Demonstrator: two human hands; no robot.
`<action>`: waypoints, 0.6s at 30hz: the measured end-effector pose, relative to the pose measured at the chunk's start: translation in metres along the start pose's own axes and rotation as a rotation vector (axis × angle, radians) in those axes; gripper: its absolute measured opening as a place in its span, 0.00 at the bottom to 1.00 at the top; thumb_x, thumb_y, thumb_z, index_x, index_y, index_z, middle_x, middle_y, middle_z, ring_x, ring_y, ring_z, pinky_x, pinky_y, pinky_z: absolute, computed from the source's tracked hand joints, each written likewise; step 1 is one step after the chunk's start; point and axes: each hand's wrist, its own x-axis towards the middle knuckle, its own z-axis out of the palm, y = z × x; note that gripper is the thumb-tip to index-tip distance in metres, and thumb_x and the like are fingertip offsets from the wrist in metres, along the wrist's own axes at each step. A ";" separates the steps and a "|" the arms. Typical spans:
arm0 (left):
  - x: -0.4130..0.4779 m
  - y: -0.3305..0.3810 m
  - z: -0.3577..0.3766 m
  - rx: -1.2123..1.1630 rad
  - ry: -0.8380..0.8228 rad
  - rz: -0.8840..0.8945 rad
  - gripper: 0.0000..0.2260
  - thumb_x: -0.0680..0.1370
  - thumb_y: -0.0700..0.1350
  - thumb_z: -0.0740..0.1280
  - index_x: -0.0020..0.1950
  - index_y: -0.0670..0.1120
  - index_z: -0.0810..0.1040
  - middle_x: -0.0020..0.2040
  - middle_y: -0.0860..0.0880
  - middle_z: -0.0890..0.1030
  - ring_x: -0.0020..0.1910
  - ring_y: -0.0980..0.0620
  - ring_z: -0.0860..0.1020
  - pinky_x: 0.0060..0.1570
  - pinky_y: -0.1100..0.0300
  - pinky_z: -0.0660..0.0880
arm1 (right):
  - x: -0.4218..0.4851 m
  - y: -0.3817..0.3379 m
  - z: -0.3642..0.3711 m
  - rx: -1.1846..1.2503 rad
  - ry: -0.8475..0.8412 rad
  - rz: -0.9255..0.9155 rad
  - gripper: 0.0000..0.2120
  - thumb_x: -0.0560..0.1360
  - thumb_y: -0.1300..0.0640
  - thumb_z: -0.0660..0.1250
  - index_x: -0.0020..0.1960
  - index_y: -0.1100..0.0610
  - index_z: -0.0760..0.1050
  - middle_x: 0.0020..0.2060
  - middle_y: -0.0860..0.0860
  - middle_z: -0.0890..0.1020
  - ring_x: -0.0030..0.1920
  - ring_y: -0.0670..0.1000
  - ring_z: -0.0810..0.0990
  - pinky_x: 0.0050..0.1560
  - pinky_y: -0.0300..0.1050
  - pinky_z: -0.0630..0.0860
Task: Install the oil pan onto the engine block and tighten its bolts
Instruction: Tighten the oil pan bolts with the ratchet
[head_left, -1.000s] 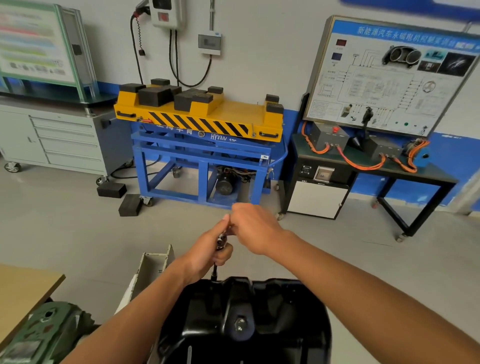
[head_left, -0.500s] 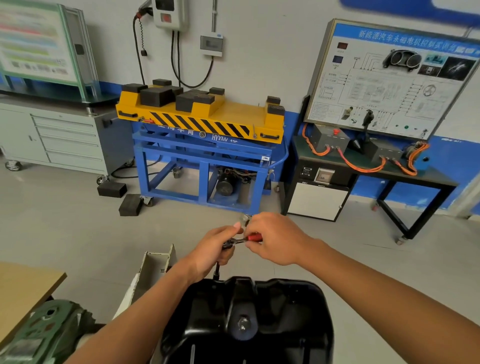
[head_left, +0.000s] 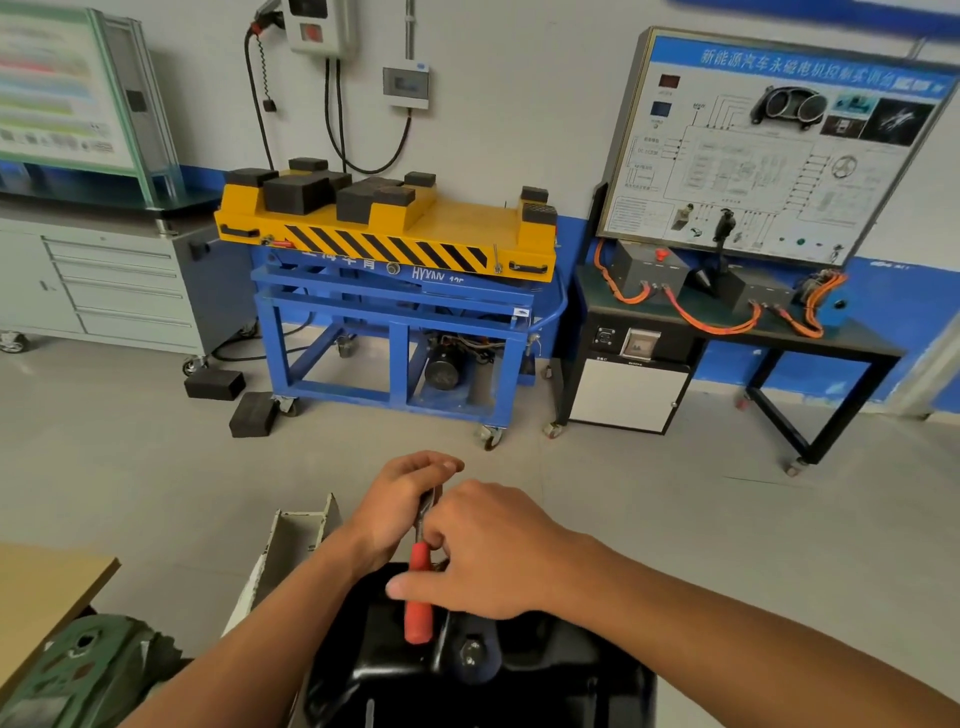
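Two hands are working one tool.

Head view: you are standing over the black pressed-steel oil pan (head_left: 519, 686), which is sitting sump-up at the bottom of the frame. The engine block it belongs on is hiding beneath it, so the seating cannot be checked from here.

Your left hand (head_left: 400, 499) is curling over the metal head of the red-handled ratchet wrench (head_left: 418, 608), fingers wrapped down around it. Judgement: it is pressing the socket square onto a bolt at the pan's far rim so the drive is not slipping off. The bolt itself is not showing.

Your right hand (head_left: 488, 556) is gripping the red handle, fingers folded round it and thumb lying out to the left. It is supplying the swing. The handle is pointing back toward you, over the pan.

Judgement: the pan is in place and a rim bolt is being tightened.

A steel drain plug (head_left: 470, 656) is facing up mid-pan, untouched. A green-painted casting (head_left: 78, 670) and an off-white sheet-metal bracket (head_left: 296, 540) are lying to the left, apart from the work.
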 end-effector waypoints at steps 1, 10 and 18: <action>0.000 0.000 -0.001 -0.006 0.015 0.011 0.07 0.80 0.42 0.67 0.51 0.40 0.84 0.34 0.43 0.74 0.36 0.46 0.71 0.41 0.55 0.70 | 0.000 -0.001 0.001 0.002 -0.001 0.009 0.26 0.72 0.35 0.68 0.27 0.52 0.66 0.24 0.47 0.68 0.26 0.47 0.67 0.29 0.43 0.61; 0.001 0.000 0.002 -0.062 -0.034 -0.044 0.13 0.84 0.40 0.59 0.49 0.41 0.83 0.36 0.39 0.72 0.31 0.47 0.65 0.31 0.57 0.59 | 0.003 0.025 -0.025 0.043 -0.236 0.134 0.14 0.71 0.45 0.73 0.37 0.55 0.81 0.27 0.48 0.79 0.31 0.49 0.76 0.39 0.50 0.79; 0.001 0.003 0.006 -0.014 -0.174 -0.089 0.17 0.85 0.45 0.56 0.63 0.36 0.78 0.25 0.51 0.59 0.26 0.52 0.56 0.29 0.59 0.54 | 0.030 0.065 -0.030 -0.284 -0.145 0.136 0.08 0.77 0.63 0.66 0.49 0.54 0.83 0.35 0.50 0.75 0.37 0.54 0.76 0.35 0.48 0.74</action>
